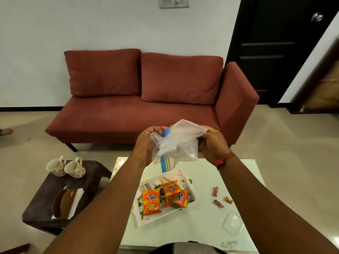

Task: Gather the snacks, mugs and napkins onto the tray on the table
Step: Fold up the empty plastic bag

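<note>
Both your left hand [146, 143] and right hand [212, 143] grip the clear plastic bag [178, 145] above the tray [190, 186] on the bench [211, 222]; tug unevenly and, I judge, its blue packet [166, 133] spills past the tray.

Both hands are raised above the white bench [211, 208], gripping a clear plastic bag [181, 143] with a blue packet [166, 133] inside; the left hand [146, 143] holds its left edge, the right hand [212, 143] its right edge; below them a white tray [189, 184] on the bench carries three orange snack packets [165, 197]; three small wrapped sweets [220, 197] lie on the bench right of the tray; on a dark stool [88, 182] to the left stand two floral mugs [66, 166] and a napkin holder [67, 203]; a red sofa [146, 107] stands behind.
</note>
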Demonstrator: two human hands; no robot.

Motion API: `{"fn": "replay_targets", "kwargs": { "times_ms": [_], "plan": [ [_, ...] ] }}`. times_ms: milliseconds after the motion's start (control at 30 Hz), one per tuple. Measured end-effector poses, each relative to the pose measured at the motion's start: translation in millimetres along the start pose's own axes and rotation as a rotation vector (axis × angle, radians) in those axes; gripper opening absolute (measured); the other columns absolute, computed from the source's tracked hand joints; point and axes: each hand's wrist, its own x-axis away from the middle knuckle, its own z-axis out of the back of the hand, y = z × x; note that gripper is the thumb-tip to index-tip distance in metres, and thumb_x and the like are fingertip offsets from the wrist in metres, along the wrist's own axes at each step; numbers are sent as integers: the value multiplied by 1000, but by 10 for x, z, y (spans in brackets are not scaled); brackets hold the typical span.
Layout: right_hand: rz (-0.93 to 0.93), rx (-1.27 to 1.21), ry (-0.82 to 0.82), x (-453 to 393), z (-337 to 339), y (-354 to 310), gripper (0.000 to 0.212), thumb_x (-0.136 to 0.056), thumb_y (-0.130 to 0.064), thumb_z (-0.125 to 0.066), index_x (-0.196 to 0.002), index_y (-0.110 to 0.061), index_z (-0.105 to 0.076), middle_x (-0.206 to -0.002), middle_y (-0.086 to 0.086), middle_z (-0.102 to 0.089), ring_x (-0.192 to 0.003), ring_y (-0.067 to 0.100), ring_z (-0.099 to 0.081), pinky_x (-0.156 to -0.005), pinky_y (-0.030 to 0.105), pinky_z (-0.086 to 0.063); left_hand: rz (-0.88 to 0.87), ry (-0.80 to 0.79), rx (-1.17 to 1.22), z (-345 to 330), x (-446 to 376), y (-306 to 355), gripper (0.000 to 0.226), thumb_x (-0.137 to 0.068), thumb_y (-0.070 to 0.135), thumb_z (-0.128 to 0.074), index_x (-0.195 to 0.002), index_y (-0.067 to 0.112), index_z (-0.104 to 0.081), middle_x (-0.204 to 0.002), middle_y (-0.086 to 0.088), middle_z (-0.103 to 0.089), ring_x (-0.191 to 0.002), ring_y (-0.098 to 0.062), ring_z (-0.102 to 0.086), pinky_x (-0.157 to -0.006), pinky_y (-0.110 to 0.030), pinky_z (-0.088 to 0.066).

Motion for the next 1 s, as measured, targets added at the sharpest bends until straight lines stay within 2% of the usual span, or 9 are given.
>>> {"fn": "replay_targets", "kwargs": {
  "times_ms": [100,200,367,533,633,700,800,900,1000],
  "plan": [
    [-126,-169,-183,27,67,-46,35,-97,-19,-37,-106,-7,-69,-105,11,-72,-95,29,-66,-88,50,-54,-18,-15,65,-10,-93,-14,11,-47,23,-58,-55,16,-62,-80,-6,-66,-75,-26,-56,-71,-35,-52],
    [-273,-177,-298,19,104,-91,43,-96,-36,-38,-112,-8,-66,-107,10,-70,-96,28,-65,-86,51,-52,-70,40,66,-28,-133,-38,14,-58,15,-51,-46,19,-57,-77,-2,-65,-72,-22,-55,-72,-34,-49],
    [-66,329,-173,-57,39,-13,23,-91,0,-59,-100,-14,-75,-104,8,-73,-94,24,-67,-82,44,-58,-144,126,41,-132,-116,-18,23,-97,18,-40,-94,14,-63,-91,-7,-68,-81,-19,-65,-68,-29,-57],
    [208,916,-60,-164,96,29,51,-80,15,-54,-117,-16,-69,-128,2,-59,-118,22,-57,-99,31,-50,54,47,152,-107,-75,-26,38,-98,35,-44,-124,12,-57,-103,-14,-66,-88,-27,-67,-77,-41,-56],
    [330,1163,-102,-155,96,23,53,-83,13,-55,-127,-15,-64,-132,-3,-51,-122,16,-50,-93,15,-38,163,12,-239,-266,-122,-16,68,-84,64,-61,-133,20,-47,-116,-10,-63,-98,-27,-67,-82,-47,-59],
    [378,1200,-135,-177,124,49,52,-85,11,-56,-129,-17,-62,-131,-2,-52,-116,19,-54,-90,16,-42,136,30,-517,-354,-163,-54,78,-82,40,-76,-144,29,-32,-127,-5,-49,-103,-25,-62,-78,-42,-60],
    [350,1111,-60,-237,233,51,66,-84,9,-58,-140,-25,-51,-136,-1,-47,-119,15,-51,-92,16,-40,-25,90,-646,-403,-212,-149,79,-81,3,-75,-143,29,-34,-129,-5,-49,-102,-20,-60,-80,-35,-59],
    [148,841,78,-310,390,42,86,-83,1,-69,-152,-26,-26,-130,0,-51,-112,13,-54,-91,25,-47,-168,115,-679,-435,-212,-262,80,-80,-3,-72,-144,30,-34,-128,-1,-51,-99,-14,-61,-78,-27,-57],
    [-64,724,108,-411,546,55,56,-83,-9,-74,-132,-15,-48,-113,6,-64,-89,18,-63,-73,29,-56,-246,217,-805,-532,-256,-394,78,-82,2,-72,-145,24,-32,-126,0,-51,-103,-14,-57,-84,-28,-53]
  ]
}}
